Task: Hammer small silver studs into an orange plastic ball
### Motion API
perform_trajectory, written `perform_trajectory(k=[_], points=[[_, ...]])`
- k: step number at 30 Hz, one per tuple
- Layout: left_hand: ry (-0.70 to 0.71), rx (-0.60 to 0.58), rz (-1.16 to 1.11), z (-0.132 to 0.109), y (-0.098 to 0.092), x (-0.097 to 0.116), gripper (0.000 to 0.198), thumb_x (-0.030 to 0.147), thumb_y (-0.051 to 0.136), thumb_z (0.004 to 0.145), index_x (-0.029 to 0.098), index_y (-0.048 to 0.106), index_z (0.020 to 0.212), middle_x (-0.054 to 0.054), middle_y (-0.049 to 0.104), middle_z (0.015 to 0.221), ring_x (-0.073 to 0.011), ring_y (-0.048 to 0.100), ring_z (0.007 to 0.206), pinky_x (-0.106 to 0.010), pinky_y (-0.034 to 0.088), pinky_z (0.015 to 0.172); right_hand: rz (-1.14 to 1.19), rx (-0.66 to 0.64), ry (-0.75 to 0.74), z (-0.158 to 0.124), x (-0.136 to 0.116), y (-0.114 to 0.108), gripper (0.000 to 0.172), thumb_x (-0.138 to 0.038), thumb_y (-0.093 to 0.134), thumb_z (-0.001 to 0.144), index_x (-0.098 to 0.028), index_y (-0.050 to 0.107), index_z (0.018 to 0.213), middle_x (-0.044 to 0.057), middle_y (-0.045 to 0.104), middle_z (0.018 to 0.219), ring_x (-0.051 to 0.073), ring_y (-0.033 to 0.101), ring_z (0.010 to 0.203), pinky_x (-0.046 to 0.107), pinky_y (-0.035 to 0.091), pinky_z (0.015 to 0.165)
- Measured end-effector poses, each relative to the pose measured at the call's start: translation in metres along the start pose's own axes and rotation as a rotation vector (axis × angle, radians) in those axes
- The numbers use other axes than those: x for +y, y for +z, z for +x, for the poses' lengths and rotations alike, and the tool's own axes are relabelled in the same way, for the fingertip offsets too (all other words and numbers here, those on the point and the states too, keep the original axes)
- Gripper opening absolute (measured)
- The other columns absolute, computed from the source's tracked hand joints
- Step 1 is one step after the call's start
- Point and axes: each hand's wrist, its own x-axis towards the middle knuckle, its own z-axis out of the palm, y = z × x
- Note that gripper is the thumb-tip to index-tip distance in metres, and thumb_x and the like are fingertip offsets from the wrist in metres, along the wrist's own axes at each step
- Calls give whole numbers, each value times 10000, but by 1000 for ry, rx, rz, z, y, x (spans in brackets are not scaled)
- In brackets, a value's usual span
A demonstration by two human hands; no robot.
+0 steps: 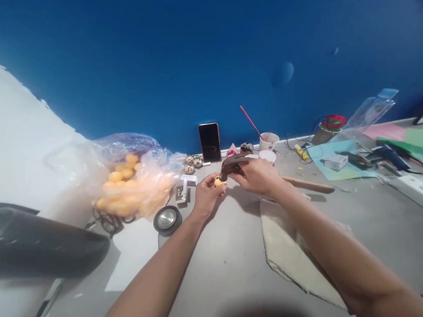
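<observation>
My left hand pinches a small yellow-orange ball between thumb and fingers, above the grey table. In my right hand is a hammer, gripped close to its dark metal head. Its wooden handle sticks out to the right behind my wrist. The hammer head is right at the ball and seems to touch it, covering part of its top. My right fingers are partly hidden behind the head. Left of my left hand sit a small box of tiny metal pieces and a round black and silver lid.
A plastic bag holds several orange balls. Against the blue wall leans a phone, beside patterned balls. A paper cup holds a red stick. A beige sheet lies under my right forearm. A bottle stands tilted at right.
</observation>
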Motion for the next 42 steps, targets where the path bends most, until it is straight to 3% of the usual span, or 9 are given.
perform_trajectory(k=[5, 11, 15, 20, 25, 30, 34, 39, 42], points=[[-7, -10, -9, 0, 0, 0, 454, 224, 854, 582, 148, 711, 1006, 21, 669, 780, -84, 552, 564, -226, 443, 522, 42, 95, 11, 0, 1, -1, 399, -421, 481, 1007, -209, 752, 1208, 111, 789, 1079, 264, 702, 866, 327, 410, 681], [22, 2, 45, -1, 1, 1, 432, 204, 836, 586, 152, 686, 988, 33, 653, 756, -84, 556, 552, -223, 448, 518, 31, -6, 4, 1, 0, -1, 390, -434, 502, 997, -186, 777, 1119, 117, 788, 962, 264, 692, 807, 327, 403, 661], [7, 1, 42, -2, 1, 1, 453, 224, 850, 589, 160, 662, 996, 24, 668, 784, -90, 574, 563, -224, 453, 522, 57, 102, -1, 0, 1, -3, 414, -429, 478, 1014, -189, 749, 1215, 126, 780, 1089, 273, 695, 892, 331, 429, 709], [11, -8, 6, -1, 0, -1, 453, 203, 834, 578, 162, 641, 986, 33, 657, 776, -92, 590, 573, -227, 468, 539, 64, -20, -2, 1, 1, 0, 370, -420, 514, 997, -179, 764, 1125, 120, 788, 1003, 251, 689, 821, 312, 422, 683], [17, -14, 11, 0, 0, -2, 477, 214, 846, 583, 164, 619, 999, 34, 658, 755, -103, 595, 578, -224, 464, 520, 93, 95, -17, 0, 0, -2, 394, -414, 493, 1014, -197, 742, 1229, 113, 782, 1080, 254, 694, 881, 314, 424, 708], [30, 8, 62, 0, 1, -1, 443, 214, 844, 575, 156, 630, 958, 31, 656, 766, -92, 573, 557, -224, 452, 507, 77, -22, -30, 1, 1, -1, 361, -420, 517, 1000, -214, 788, 1121, 97, 793, 1006, 250, 702, 828, 314, 419, 686], [34, 29, 91, -2, 0, -1, 451, 213, 842, 595, 162, 643, 997, 38, 639, 768, -86, 557, 568, -218, 443, 515, 35, 85, 42, 4, 7, -1, 412, -452, 515, 996, -230, 757, 1244, 107, 792, 1075, 277, 715, 900, 330, 439, 705], [27, 11, 38, -3, -1, 1, 464, 213, 813, 627, 174, 662, 1064, 34, 639, 782, -77, 548, 591, -212, 436, 560, -47, -43, 94, 10, 22, 19, 374, -464, 546, 967, -212, 798, 1079, 119, 801, 1003, 277, 716, 863, 333, 439, 690], [12, 6, -30, -3, -2, 2, 433, 255, 786, 663, 187, 663, 1072, 10, 667, 836, -85, 573, 608, -225, 439, 574, -49, -78, 67, 14, 31, 36, 317, -416, 604, 924, -213, 774, 1098, 108, 797, 1054, 272, 708, 885, 318, 411, 668]])
